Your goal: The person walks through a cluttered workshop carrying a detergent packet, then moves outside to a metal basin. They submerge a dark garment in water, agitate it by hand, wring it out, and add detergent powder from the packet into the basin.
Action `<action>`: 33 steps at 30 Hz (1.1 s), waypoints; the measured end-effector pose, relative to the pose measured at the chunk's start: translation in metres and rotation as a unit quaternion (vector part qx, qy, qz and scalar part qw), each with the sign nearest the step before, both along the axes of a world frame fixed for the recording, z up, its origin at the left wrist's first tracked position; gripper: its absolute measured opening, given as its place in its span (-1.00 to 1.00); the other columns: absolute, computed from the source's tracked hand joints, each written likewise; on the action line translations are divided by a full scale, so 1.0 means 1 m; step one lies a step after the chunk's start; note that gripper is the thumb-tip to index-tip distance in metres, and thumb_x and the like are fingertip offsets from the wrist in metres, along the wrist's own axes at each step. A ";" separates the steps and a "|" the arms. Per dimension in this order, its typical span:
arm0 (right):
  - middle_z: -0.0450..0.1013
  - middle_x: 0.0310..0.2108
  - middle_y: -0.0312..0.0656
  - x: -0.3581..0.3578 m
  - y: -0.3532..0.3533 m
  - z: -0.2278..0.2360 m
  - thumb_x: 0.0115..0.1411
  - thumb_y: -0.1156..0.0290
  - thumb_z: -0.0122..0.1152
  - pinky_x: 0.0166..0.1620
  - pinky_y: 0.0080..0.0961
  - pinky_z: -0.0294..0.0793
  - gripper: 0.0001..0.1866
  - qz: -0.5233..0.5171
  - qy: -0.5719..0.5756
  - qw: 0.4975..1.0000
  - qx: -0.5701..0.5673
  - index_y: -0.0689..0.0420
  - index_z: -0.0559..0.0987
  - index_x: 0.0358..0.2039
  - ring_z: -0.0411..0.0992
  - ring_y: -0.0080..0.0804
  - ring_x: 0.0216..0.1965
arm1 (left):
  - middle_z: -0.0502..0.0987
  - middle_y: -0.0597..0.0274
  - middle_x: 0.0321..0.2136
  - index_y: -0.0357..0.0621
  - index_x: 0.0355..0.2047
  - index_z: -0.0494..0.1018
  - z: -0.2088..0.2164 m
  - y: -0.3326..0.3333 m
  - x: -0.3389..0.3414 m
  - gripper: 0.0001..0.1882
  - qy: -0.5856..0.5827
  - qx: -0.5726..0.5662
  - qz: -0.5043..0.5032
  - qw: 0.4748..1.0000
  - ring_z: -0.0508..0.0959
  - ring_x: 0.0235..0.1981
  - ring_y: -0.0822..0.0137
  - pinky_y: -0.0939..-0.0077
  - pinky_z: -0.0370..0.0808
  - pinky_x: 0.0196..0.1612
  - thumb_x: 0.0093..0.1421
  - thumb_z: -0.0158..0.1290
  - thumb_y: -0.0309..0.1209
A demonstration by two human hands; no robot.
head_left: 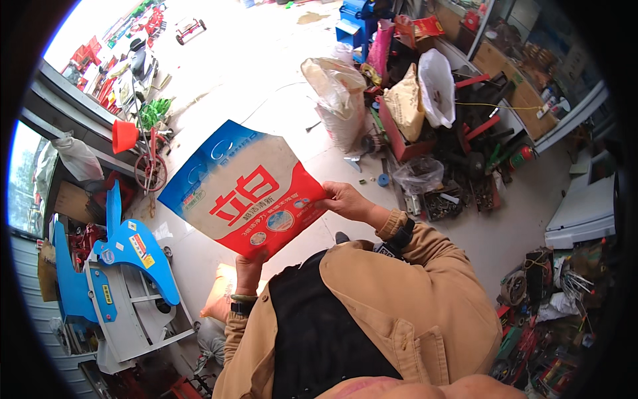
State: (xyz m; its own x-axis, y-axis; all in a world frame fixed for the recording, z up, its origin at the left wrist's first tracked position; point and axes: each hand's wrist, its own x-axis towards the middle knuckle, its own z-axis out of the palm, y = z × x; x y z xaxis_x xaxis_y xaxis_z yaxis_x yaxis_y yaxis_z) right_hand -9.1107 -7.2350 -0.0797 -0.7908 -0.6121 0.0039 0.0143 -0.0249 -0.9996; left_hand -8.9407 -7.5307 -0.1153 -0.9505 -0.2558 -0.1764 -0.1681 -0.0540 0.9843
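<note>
Presently seen, head view: a flat package (262, 166), printed blue, white and red, is held up before the tan jacket (385, 286), over the pale floor (246, 100).
Left hand (250, 272): closed on the package's near edge.
Right hand (350, 202): closed by its right corner.
Left side: a blue-panelled frame (136, 247) is stood.
Upper right: a white sack (335, 103) is stood upright.

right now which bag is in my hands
The blue, white and red bag, gripped at its edges by your left hand and right hand; no other bag is held.
</note>
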 end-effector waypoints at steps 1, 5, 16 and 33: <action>0.57 -0.26 -0.32 -0.023 -0.019 0.002 0.20 0.51 0.28 -0.09 -0.55 0.49 -0.77 0.037 0.000 0.999 0.007 0.21 0.54 -0.11 0.46 -0.62 -0.22 | 0.56 0.41 -0.32 -0.17 -0.21 0.58 -0.002 -0.012 -0.009 -0.80 -0.040 0.005 0.030 0.999 0.51 -0.34 0.53 0.57 0.49 -0.26 0.13 0.17 -0.62; 0.56 -0.21 -0.33 -0.116 -0.106 0.004 0.23 0.50 0.25 -0.02 -0.49 0.50 -0.75 0.178 0.009 0.984 -0.015 0.19 0.55 -0.07 0.46 -0.57 -0.16 | 0.56 0.43 -0.31 -0.15 -0.20 0.57 -0.004 -0.063 -0.051 -0.77 0.045 0.000 0.169 0.985 0.49 -0.33 0.54 0.59 0.47 -0.27 0.13 0.16 -0.64; 0.56 -0.12 -0.29 -0.379 -0.271 -0.014 0.21 0.46 0.29 0.09 -0.47 0.44 -0.71 0.192 -0.222 0.955 -0.033 0.20 0.57 -0.05 0.47 -0.55 -0.07 | 0.57 0.44 -0.32 -0.10 -0.19 0.59 -0.014 -0.253 -0.343 -0.79 0.005 0.041 0.156 0.987 0.53 -0.32 0.54 0.57 0.54 -0.23 0.16 0.16 -0.60; 0.53 -0.21 -0.34 -0.822 -0.324 -0.033 0.28 0.57 0.13 0.02 -0.53 0.47 -0.85 -0.012 -0.098 0.986 -0.135 0.19 0.51 -0.13 0.45 -0.62 -0.15 | 0.61 0.32 -0.28 -0.19 -0.17 0.56 -0.004 -0.355 -0.876 -0.83 0.012 0.038 -0.105 0.994 0.58 -0.28 0.44 0.46 0.57 -0.15 0.21 0.16 -0.53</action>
State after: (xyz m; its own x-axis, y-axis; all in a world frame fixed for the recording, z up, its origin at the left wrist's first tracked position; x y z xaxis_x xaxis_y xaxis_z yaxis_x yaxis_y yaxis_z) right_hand -9.9324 -7.5586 -0.1128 -0.8072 -0.5902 0.0098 0.2020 -0.2917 -0.9349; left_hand -9.8171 -7.8855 -0.1197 -0.9856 -0.0378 -0.1647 -0.1606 -0.0950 0.9824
